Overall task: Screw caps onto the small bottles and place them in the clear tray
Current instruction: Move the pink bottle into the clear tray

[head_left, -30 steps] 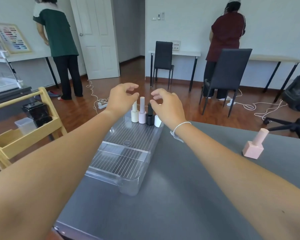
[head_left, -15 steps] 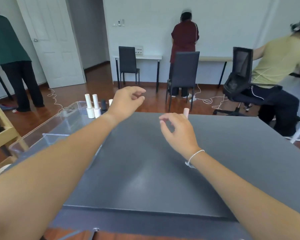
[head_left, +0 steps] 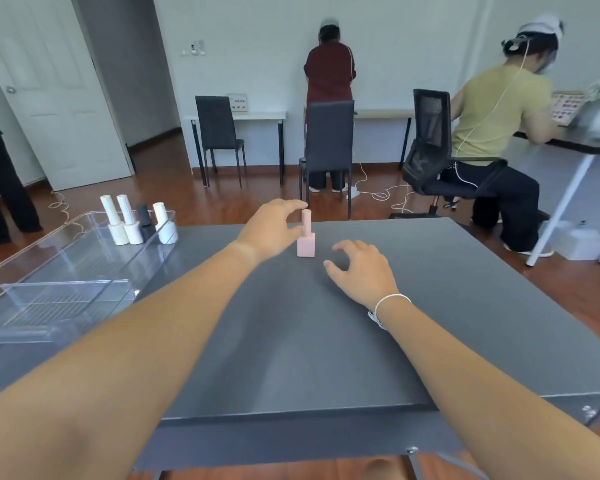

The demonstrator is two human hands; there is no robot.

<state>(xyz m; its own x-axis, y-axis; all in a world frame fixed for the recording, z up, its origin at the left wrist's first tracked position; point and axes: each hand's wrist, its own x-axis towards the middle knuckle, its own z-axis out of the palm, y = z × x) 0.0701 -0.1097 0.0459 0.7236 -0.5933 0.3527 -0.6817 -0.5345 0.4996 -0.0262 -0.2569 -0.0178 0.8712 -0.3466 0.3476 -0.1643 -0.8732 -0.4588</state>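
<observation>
- The pink bottle (head_left: 306, 241) stands upright on the grey table (head_left: 430, 306), toward its far edge and well apart from the clear tray (head_left: 66, 271) at the left.
- Its tall pink cap (head_left: 306, 221) already sits on the neck; whether it is screwed tight cannot be told.
- The left hand (head_left: 271, 230) is at the bottle's left side, its fingers (head_left: 293, 205) curled wide around the cap and apparently just touching it, not yet closed in a firm hold.
- The right hand (head_left: 361, 271) hovers low over the table just beside the bottle's right, its fingers spread loosely and holding nothing.
- Four capped bottles (head_left: 137, 225) stand in a row at the far end of the tray: two cream, one dark, one white.
- The pink bottle looks small, rigid and light, with a square, flat-sided body and a smooth, probably somewhat slippery finish; if it is glass, a fall would risk breaking it.
- The tall cap over a narrow base makes it top-heavy, so a sideways knock could tip it.
- A sound hold would be one hand pinching the square body by two flat faces while the other turns the round cap; for carrying, the body is the safer grip, since a loose cap could come away.
</observation>
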